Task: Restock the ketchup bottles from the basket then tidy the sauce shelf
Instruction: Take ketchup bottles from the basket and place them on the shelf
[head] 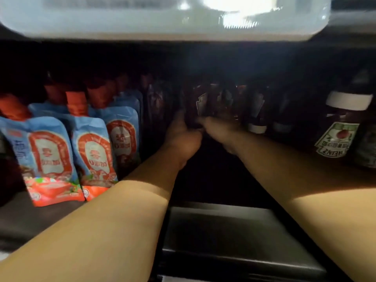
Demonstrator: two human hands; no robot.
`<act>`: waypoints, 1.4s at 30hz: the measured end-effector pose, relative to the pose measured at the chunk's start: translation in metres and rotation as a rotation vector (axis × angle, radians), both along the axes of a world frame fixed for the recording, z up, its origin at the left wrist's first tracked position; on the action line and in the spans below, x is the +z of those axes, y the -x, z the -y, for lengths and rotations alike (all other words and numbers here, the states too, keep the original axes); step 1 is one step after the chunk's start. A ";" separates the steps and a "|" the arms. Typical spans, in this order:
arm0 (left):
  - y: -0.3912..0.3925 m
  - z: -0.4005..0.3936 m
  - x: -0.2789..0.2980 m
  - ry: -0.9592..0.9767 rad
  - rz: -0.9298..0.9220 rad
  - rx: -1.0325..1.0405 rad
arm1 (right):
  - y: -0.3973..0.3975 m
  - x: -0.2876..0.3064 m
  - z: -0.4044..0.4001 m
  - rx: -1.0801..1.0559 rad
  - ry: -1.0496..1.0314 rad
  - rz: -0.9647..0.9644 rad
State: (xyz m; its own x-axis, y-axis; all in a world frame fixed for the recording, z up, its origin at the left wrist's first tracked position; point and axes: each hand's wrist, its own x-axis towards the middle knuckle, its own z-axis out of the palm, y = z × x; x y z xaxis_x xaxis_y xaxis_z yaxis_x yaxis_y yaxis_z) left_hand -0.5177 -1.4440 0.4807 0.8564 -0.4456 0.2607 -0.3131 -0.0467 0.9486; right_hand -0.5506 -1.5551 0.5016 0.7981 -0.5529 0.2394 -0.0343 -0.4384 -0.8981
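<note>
- Blue-and-red sauce pouches stand in upright rows at the shelf's left; these look tidy enough.
- Left hand reaches deep into the dark middle, fingers round the side of a ketchup bottle at the back.
- Right hand meets the same bottle; too dark to tell its grip.
- More ketchup bottles stand at right.
- Basket not in view, so I can't judge how much stock remains. Judgement: restocking in progress, tidying still ahead.
</note>
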 end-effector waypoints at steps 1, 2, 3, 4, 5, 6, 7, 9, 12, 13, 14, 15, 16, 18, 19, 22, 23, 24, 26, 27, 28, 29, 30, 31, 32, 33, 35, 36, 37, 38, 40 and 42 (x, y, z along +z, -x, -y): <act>-0.001 0.000 -0.001 0.001 0.005 -0.002 | -0.004 -0.006 -0.002 0.002 -0.013 0.028; -0.001 0.001 -0.001 0.003 0.009 0.012 | -0.008 -0.012 -0.004 0.000 0.000 0.052; -0.002 0.001 -0.001 0.012 0.008 0.034 | -0.010 -0.017 -0.005 -0.007 0.030 0.064; -0.003 0.003 -0.002 0.025 0.002 0.062 | -0.011 -0.020 -0.005 -0.017 0.060 0.071; -0.005 0.004 -0.002 0.035 -0.005 0.093 | -0.012 -0.023 -0.004 -0.031 0.079 0.078; -0.007 0.006 -0.001 0.045 -0.010 0.121 | -0.013 -0.025 -0.002 -0.046 0.089 0.089; -0.008 0.008 -0.001 0.058 -0.016 0.140 | -0.013 -0.026 0.000 -0.059 0.094 0.098; -0.008 0.010 -0.002 0.073 -0.038 0.145 | -0.013 -0.027 0.003 -0.058 0.090 0.116; -0.009 0.012 -0.004 0.073 -0.034 0.160 | -0.013 -0.028 0.007 -0.011 0.056 0.137; -0.009 0.012 -0.004 0.079 -0.029 0.162 | -0.012 -0.028 0.008 0.002 0.035 0.144; -0.010 0.013 -0.005 0.083 -0.026 0.169 | -0.011 -0.028 0.009 0.013 0.008 0.154; -0.009 0.013 -0.005 0.081 -0.020 0.175 | -0.011 -0.028 0.011 0.023 -0.019 0.162; -0.010 0.013 -0.005 0.073 -0.015 0.181 | -0.011 -0.028 0.012 0.038 -0.038 0.160; -0.009 0.012 -0.004 0.061 0.005 0.189 | -0.012 -0.027 0.015 0.069 -0.037 0.137; -0.009 0.012 -0.003 0.053 0.019 0.190 | -0.012 -0.027 0.016 0.082 -0.025 0.126; -0.008 0.013 -0.004 0.035 0.059 0.196 | -0.016 -0.027 0.018 0.069 -0.001 0.070; -0.008 0.013 -0.004 0.031 0.068 0.206 | -0.017 -0.027 0.018 0.065 0.016 0.053; -0.009 0.014 -0.004 0.024 0.074 0.218 | -0.017 -0.028 0.019 0.064 0.035 0.040; -0.011 0.016 -0.004 0.000 0.081 0.244 | -0.016 -0.028 0.018 0.060 0.092 0.015; -0.013 0.018 -0.003 -0.028 0.092 0.259 | -0.015 -0.027 0.017 0.049 0.129 0.001; -0.014 0.020 -0.002 -0.066 0.106 0.276 | -0.014 -0.026 0.016 0.034 0.160 -0.013; -0.016 0.022 -0.002 -0.104 0.119 0.292 | -0.012 -0.025 0.015 0.021 0.178 -0.019; -0.018 0.025 -0.002 -0.134 0.128 0.304 | -0.010 -0.024 0.017 0.009 0.186 -0.021; -0.020 0.028 -0.002 -0.158 0.136 0.315 | -0.008 -0.024 0.019 -0.008 0.199 -0.020; -0.023 0.030 -0.002 -0.181 0.148 0.326 | -0.005 -0.022 0.023 -0.035 0.224 -0.026; -0.024 0.032 -0.002 -0.210 0.160 0.339 | 0.000 -0.021 0.028 -0.072 0.252 -0.039; -0.030 0.034 -0.001 -0.268 0.184 0.366 | 0.011 -0.018 0.039 -0.154 0.269 -0.044; -0.032 0.036 0.000 -0.284 0.184 0.373 | 0.016 -0.018 0.045 -0.186 0.271 -0.040; -0.035 0.037 0.000 -0.291 0.174 0.377 | 0.020 -0.017 0.050 -0.212 0.282 -0.037; -0.036 0.038 0.000 -0.294 0.161 0.381 | 0.023 -0.015 0.054 -0.236 0.292 -0.037; -0.039 0.041 0.000 -0.292 0.147 0.396 | 0.026 -0.007 0.059 -0.292 0.286 -0.018; -0.041 0.042 -0.002 -0.273 0.146 0.400 | 0.026 0.005 0.064 -0.375 0.274 0.017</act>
